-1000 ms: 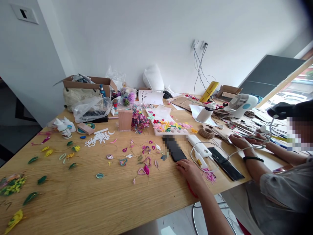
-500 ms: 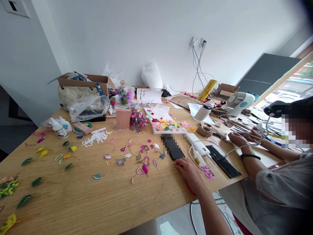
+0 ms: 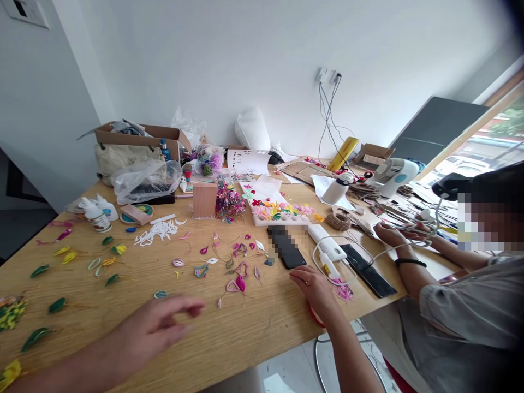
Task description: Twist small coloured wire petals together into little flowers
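My left hand (image 3: 153,330) hovers over the near left of the table, thumb and fingers apart, holding nothing. Just beyond its fingers lies a small teal-and-white oval thread piece (image 3: 160,294), partly hidden. My right hand (image 3: 314,292) rests at the table's front edge by the near end of a black phone (image 3: 292,254), fingers stretched to the left. A curved red piece (image 3: 314,315) shows beneath that palm, mostly covered; its kind is unclear. Between the hands are pink and magenta thread petals (image 3: 240,283). Green thread leaves (image 3: 56,304) and yellow ones (image 3: 70,256) are spread on the left.
A co-worker's hands (image 3: 393,234) are busy at the right. Near me are a white power strip (image 3: 326,242) with a cable, a dark flat slab (image 3: 367,271) and a foam board of flowers (image 3: 262,221). Glue bottle (image 3: 96,215), wood block (image 3: 204,200) and fan (image 3: 395,173) stand farther back.
My left hand has come into view from the lower left, reaching over the table. The right hand stays by the phone, its fingers slightly shifted. The view has moved slightly.
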The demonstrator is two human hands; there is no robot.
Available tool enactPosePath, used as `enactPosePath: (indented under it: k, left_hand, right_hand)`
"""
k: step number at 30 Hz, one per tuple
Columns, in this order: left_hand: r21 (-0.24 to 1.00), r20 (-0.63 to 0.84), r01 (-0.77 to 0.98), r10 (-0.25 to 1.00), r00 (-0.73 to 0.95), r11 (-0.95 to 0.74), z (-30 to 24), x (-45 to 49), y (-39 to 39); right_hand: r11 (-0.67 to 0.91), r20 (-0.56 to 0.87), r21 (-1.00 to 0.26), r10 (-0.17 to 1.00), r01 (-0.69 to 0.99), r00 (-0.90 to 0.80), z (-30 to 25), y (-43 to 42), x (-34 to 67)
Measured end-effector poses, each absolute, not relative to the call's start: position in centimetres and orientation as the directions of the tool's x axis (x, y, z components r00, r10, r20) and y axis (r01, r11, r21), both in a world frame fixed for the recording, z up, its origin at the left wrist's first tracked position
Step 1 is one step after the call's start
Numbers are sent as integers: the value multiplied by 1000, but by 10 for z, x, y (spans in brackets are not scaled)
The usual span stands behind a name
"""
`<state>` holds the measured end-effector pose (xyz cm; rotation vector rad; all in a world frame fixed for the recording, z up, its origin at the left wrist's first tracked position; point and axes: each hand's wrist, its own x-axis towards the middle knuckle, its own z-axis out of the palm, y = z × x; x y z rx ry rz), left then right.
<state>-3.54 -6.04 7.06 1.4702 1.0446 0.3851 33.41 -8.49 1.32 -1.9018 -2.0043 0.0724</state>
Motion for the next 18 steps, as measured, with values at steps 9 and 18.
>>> enactPosePath:
  k: [9, 18]
  left_hand:
    - [843, -228, -171, 627, 745, 510, 50, 142, -39]
    - [852, -387, 122, 456, 802, 508, 58, 51, -63]
  right_hand:
    - [194, 356, -322, 932, 927, -72, 60, -95, 305]
    - [108, 234, -350, 972, 931, -25, 30, -86, 332]
